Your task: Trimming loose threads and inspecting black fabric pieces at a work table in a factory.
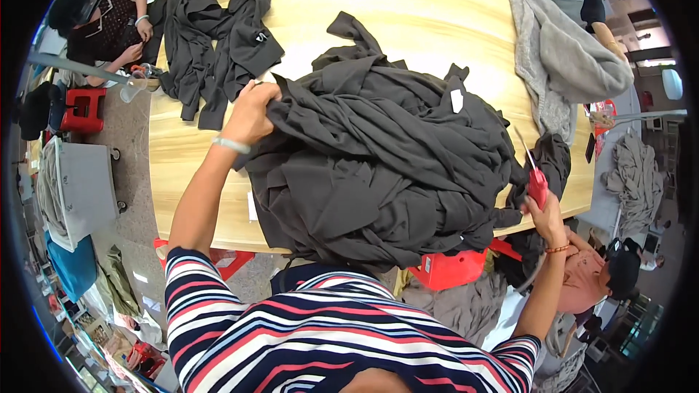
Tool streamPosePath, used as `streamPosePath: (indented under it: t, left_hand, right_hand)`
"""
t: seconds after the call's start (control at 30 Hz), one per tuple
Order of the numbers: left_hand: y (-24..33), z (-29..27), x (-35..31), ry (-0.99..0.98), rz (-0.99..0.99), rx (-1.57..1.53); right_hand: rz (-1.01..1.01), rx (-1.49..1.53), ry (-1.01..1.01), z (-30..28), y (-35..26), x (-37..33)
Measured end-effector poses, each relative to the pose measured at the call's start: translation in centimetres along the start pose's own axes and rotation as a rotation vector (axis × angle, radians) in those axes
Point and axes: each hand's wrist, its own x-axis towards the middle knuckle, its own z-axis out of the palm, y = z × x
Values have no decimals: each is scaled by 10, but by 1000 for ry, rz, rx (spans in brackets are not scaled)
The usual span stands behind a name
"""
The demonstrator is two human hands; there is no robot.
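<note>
A large heap of dark grey garments [371, 153] lies in front of me on a wooden table [429, 0]. At its upper left edge my left hand [253, 113] is closed on a fold of the dark cloth. A small white tag [456, 101] shows on the upper right of the heap. To the right of the heap, my right hand [545, 215] is wrapped round red-handled scissors [537, 183], whose thin pointed blade points up and away from me. The scissors' lower handle is hidden in the fingers.
More dark garments [218, 36] lie at the table's far left, and a grey fleece piece [568, 58] hangs over its right side. Co-workers sit at far left, far right and near right. A red stool [448, 269] stands below the table's front edge; a white wheeled bin [84, 185] is at left.
</note>
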Motion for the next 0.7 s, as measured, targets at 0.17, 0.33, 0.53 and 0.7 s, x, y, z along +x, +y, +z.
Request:
streamPosePath:
  t: [0.17,0.33,0.53,0.7]
  left_hand:
    - [116,-68,-51,126,363,-221]
    - [159,-73,-128,-814,-87,-344]
    - [177,-27,-128,97,-226,-342]
    - [176,-2,-124,35,-167,-135]
  right_hand:
    - [-525,-149,180,75,-139,12]
    - [-637,-302,76,134,-165,44]
    - [-615,-144,63,111,-156,39]
    - [-643,-23,92,45,-141,2]
